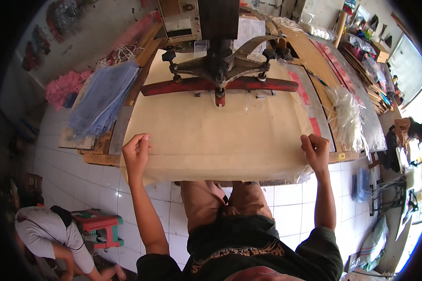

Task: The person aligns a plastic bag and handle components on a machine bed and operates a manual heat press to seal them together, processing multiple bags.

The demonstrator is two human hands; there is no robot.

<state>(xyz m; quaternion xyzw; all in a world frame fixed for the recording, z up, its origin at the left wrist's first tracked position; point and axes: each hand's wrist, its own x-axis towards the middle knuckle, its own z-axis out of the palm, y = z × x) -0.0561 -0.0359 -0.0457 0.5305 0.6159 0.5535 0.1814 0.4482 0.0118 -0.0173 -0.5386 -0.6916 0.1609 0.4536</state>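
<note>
A large tan sheet [211, 131] lies over the worktable, its near part drooping past the front edge. My left hand [137, 149] is closed in a pinch at the sheet's left side, near the front. At the right side my right hand [316, 151] is closed in the same way on the sheet's edge. A shiny clear film shows at the near right corner; whether it is a separate layer I cannot tell. Beyond my hands a press head with a long red bar [187, 87] spans the sheet, and a few small dark pieces lie near the bar.
A stack of bluish clear plastic sheets [103, 98] lies on the left, with a pink heap [65, 89] beyond it. White strips [347, 117] hang at the table's right. On the floor at lower left, a person [51, 234] bends beside a red and green stool [98, 227].
</note>
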